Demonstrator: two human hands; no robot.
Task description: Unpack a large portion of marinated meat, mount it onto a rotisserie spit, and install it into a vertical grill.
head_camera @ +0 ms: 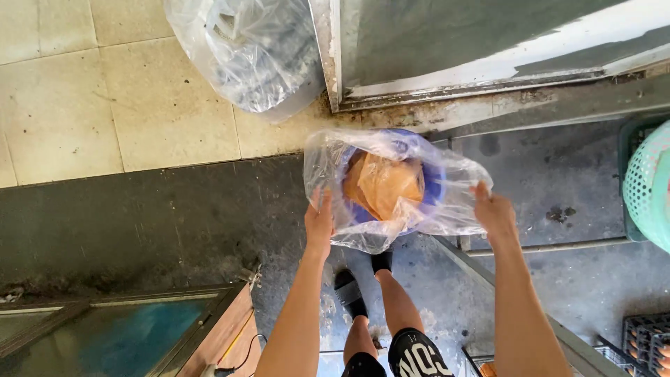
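Holding a clear plastic bag (398, 185) stretched between left hand (319, 222) and right hand (494, 211), each closed on one edge. Inside, between both hands, a blue round basin (429, 188) with an orange packet (387, 185). Beyond left hand, another clear bag (248, 52) on pale tiles. Right of right hand, a green mesh basket (649, 185).

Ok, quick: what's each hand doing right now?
Left hand: closed on the left edge of the plastic bag.
Right hand: closed on the bag's right edge.
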